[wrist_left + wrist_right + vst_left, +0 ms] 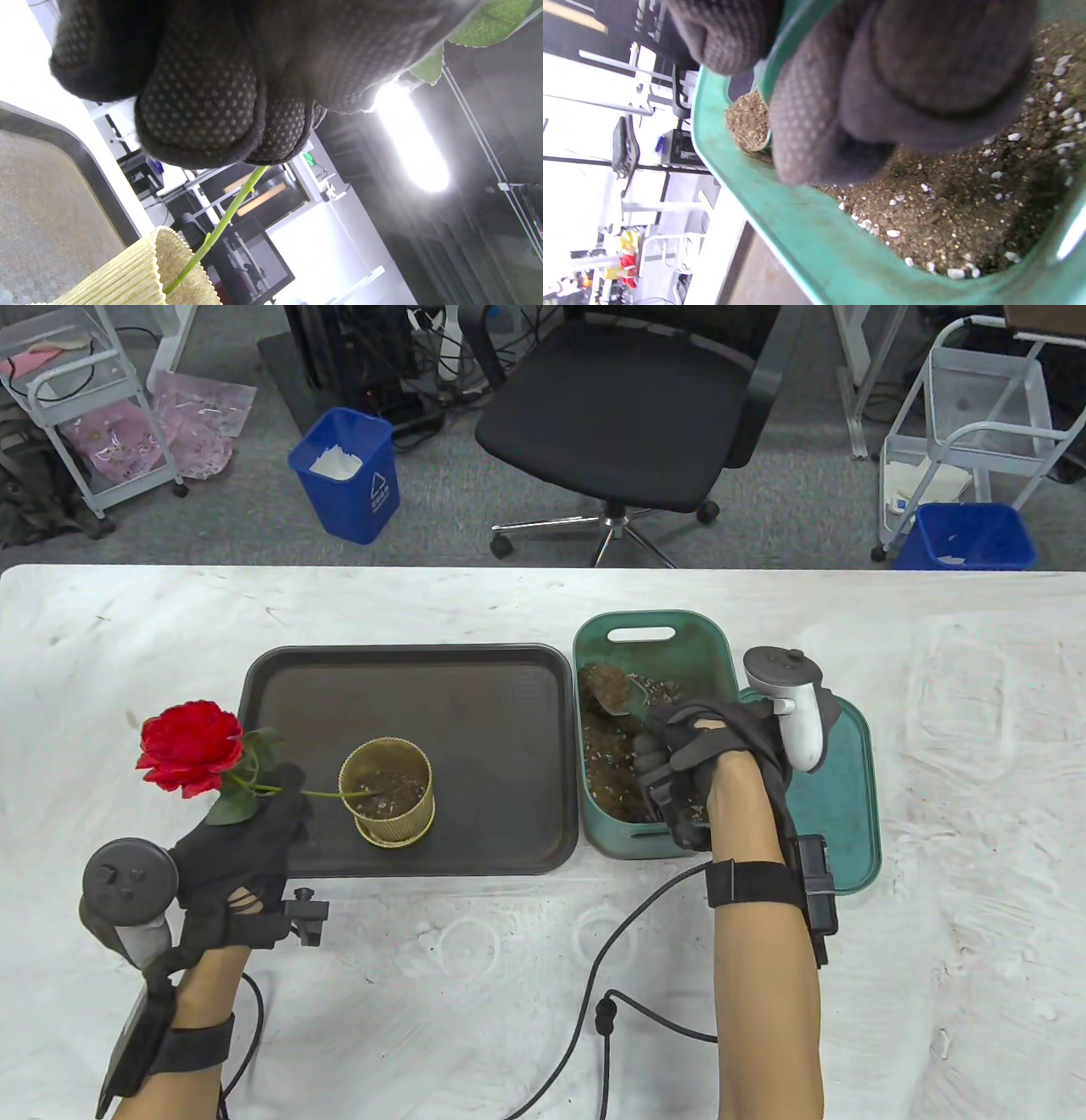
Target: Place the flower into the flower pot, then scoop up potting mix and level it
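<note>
Flower [188,746] stem in flower pot [388,791], left grip [242,853] pinching stem; right grip [691,772] clasping scoop [612,697]

I see a white, scuffed table [543,984] carrying three things directly: a dark tray [475,704] left of centre; just beside its right edge, a green bin [594,645] of potting mix; and a green lid [857,806] lying flat against the bin's right side. Black cables [594,967] trail across the near surface.
</note>
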{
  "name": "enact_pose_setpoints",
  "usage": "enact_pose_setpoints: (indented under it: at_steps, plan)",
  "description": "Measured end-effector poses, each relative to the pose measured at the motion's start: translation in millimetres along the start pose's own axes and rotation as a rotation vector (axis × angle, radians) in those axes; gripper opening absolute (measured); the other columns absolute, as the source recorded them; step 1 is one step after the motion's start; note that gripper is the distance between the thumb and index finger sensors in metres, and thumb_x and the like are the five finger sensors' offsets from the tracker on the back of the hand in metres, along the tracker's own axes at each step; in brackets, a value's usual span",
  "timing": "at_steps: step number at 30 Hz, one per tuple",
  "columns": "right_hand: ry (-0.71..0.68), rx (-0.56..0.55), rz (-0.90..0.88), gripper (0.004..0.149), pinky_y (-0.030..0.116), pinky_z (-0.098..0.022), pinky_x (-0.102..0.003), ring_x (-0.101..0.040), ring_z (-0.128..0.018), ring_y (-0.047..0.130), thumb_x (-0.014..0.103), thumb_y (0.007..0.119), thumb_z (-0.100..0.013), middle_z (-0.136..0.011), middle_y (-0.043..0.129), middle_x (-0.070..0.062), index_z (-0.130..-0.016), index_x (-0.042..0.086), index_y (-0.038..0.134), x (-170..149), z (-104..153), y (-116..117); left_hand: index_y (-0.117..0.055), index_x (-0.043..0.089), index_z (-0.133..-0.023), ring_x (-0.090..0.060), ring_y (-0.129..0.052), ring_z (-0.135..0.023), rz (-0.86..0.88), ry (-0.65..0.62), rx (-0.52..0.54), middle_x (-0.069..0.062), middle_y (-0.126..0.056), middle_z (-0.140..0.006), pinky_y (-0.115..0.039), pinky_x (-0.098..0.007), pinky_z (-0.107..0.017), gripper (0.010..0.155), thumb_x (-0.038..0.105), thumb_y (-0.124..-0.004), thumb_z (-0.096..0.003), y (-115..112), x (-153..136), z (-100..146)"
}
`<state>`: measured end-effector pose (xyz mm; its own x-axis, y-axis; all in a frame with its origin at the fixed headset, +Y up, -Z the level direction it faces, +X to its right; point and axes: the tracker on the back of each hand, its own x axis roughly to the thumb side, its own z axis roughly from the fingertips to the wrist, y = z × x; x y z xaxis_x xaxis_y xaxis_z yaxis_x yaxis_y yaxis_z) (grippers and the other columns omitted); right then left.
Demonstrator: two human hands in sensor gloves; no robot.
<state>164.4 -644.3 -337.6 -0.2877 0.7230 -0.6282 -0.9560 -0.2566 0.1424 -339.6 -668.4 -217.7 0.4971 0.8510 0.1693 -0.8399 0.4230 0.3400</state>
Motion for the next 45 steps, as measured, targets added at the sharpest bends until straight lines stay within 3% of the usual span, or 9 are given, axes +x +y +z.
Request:
enact_pose_setpoints:
  at_steps: [8, 14, 19, 24, 28, 34, 39, 45]
  plan:
    - [-0.084, -0.041, -0.013, 0.055, 0.096, -0.012, -0.037, -0.026, -0.026, 0.108, 0.030, 0.072, -0.041, -0.060, 0.097, -0.016, -0.087, 0.000, 0.070, 8.8, 41.2, -7.0, -0.095, 0.024, -0.077, -0.017, -0.112, -0.031, 0.008, 0.005, -0.001, 0.004, -0.107, -0.059, -0.094, -0.036, -0.032, 0.043, 0.044, -0.089, -0.0395, -0.1, 0.4, 0.0]
    - [-0.162, 0.025, 0.036, 0.054, 0.096, -0.011, -0.036, -0.025, -0.025, 0.108, 0.030, 0.072, -0.042, -0.060, 0.097, -0.016, -0.086, -0.001, 0.071, 22.6, 63.2, 14.3, -0.096, 0.024, -0.077, -0.017, -0.112, -0.031, 0.001, -0.004, -0.005, 0.004, -0.107, -0.059, -0.094, -0.036, -0.032, 0.043, 0.044, -0.090, -0.0395, -0.8, 1.5, -0.9]
    - [-0.219, 0.163, 0.125, 0.054, 0.096, -0.011, -0.036, -0.025, -0.026, 0.108, 0.031, 0.072, -0.042, -0.060, 0.097, -0.016, -0.086, 0.000, 0.071, 30.9, 67.2, 62.6, -0.095, 0.024, -0.078, -0.017, -0.112, -0.031, 0.003, -0.004, -0.006, 0.004, -0.107, -0.059, -0.094, -0.036, -0.032, 0.043, 0.044, -0.089, -0.0396, -0.9, 1.1, -1.2]
    - [-0.212, 0.305, 0.183, 0.054, 0.096, -0.011, -0.036, -0.025, -0.026, 0.108, 0.031, 0.072, -0.042, -0.060, 0.097, -0.017, -0.086, 0.000, 0.071, 25.2, 53.5, 121.5, -0.095, 0.024, -0.077, -0.017, -0.112, -0.031, 0.001, -0.005, -0.005, 0.005, -0.107, -0.059, -0.094, -0.036, -0.032, 0.043, 0.044, -0.089, -0.0395, -0.9, 1.3, -0.8]
    - [-0.190, 0.332, 0.257, 0.054, 0.096, -0.011, -0.036, -0.025, -0.026, 0.108, 0.031, 0.073, -0.043, -0.060, 0.097, -0.017, -0.086, -0.001, 0.071, 20.9, 40.9, 158.5, -0.095, 0.024, -0.078, -0.017, -0.112, -0.031, -0.002, -0.009, -0.006, 0.004, -0.107, -0.059, -0.094, -0.036, -0.032, 0.044, 0.045, -0.089, -0.0395, -1.3, 1.6, -0.5]
    - [-0.278, 0.189, 0.447, 0.054, 0.096, -0.010, -0.037, -0.026, -0.024, 0.109, 0.033, 0.078, -0.043, -0.059, 0.098, -0.017, -0.085, -0.001, 0.072, 28.8, 44.7, 191.0, -0.095, 0.024, -0.077, -0.017, -0.112, -0.031, -0.006, -0.013, -0.006, 0.004, -0.107, -0.059, -0.094, -0.036, -0.032, 0.044, 0.045, -0.089, -0.0395, -1.7, 1.7, -0.2]
    - [-0.486, -0.031, 0.732, 0.054, 0.096, -0.010, -0.037, -0.027, -0.024, 0.109, 0.033, 0.082, -0.041, -0.059, 0.099, -0.016, -0.084, 0.002, 0.075, 42.9, 71.5, 212.0, -0.095, 0.024, -0.077, -0.017, -0.112, -0.031, -0.006, -0.012, -0.005, 0.004, -0.107, -0.059, -0.094, -0.036, -0.032, 0.043, 0.044, -0.090, -0.0395, -1.7, 1.5, 1.1]
    - [-0.612, -0.212, 0.992, 0.054, 0.096, -0.011, -0.038, -0.027, -0.025, 0.109, 0.033, 0.084, -0.040, -0.059, 0.100, -0.015, -0.084, 0.004, 0.076, 47.7, 93.3, 232.4, -0.095, 0.024, -0.077, -0.017, -0.112, -0.031, -0.010, -0.016, -0.006, 0.004, -0.107, -0.059, -0.094, -0.036, -0.032, 0.043, 0.044, -0.090, -0.0394, -1.8, 1.3, 1.3]
